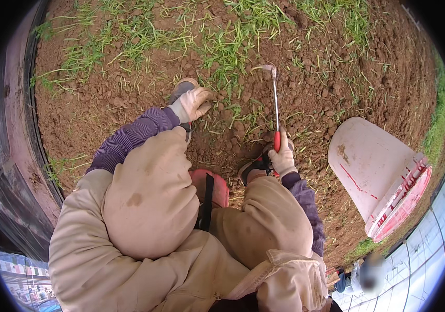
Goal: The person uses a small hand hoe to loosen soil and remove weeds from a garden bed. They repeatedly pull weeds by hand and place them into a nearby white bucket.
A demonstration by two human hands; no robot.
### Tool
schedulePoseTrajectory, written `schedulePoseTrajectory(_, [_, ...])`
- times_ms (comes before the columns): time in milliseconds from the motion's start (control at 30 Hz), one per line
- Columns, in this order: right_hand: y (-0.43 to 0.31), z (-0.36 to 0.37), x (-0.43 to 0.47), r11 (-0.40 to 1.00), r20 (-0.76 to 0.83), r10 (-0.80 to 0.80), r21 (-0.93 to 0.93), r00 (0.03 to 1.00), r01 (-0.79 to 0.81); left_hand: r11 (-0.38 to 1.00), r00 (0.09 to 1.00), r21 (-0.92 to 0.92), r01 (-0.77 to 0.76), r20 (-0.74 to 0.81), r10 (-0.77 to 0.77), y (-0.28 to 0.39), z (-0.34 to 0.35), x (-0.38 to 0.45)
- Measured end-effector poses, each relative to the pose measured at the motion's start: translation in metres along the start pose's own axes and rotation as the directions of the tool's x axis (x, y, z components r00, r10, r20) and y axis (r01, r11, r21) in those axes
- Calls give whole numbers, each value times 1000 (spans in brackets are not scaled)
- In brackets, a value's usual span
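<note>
My right hand (283, 158), in a pale glove, is closed around the red handle of a small hand hoe (276, 99). Its thin metal shaft points away from me and ends in a bent, narrow blade just above the brown soil. My left hand (196, 103), also gloved, is beside my left shoe (183, 87), low over the soil. Its fingers are curled, and whether they hold anything is unclear. Loose green plants (228, 58) with pale stems lie scattered over the crumbly ground ahead of both hands.
To my right is a whitish plastic bucket (372, 167) with a red-stained rim. A red object with a black strap (216, 189) shows between my legs. Dark-edged sheeting (31, 97) borders the soil at left. Another person (363, 273) is at the lower right.
</note>
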State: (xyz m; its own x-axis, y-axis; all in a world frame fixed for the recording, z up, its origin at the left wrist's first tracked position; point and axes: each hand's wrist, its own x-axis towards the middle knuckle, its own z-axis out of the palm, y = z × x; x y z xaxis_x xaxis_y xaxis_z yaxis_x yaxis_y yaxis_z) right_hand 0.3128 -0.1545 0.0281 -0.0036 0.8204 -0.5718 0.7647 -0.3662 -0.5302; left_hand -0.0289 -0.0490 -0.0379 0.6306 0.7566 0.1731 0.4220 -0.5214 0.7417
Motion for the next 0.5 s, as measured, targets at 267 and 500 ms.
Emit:
schedulePoseTrajectory(267, [-36,-42,28,977,-59,44,212,997,-30,1000,1000,-17,18,-2,-18,1,-7,-10])
schedulePoseTrajectory(500, [-7,-2,8,985,190,170,-47,967,-164,993,991,-34,-113,-78,111,-11,-1,-10])
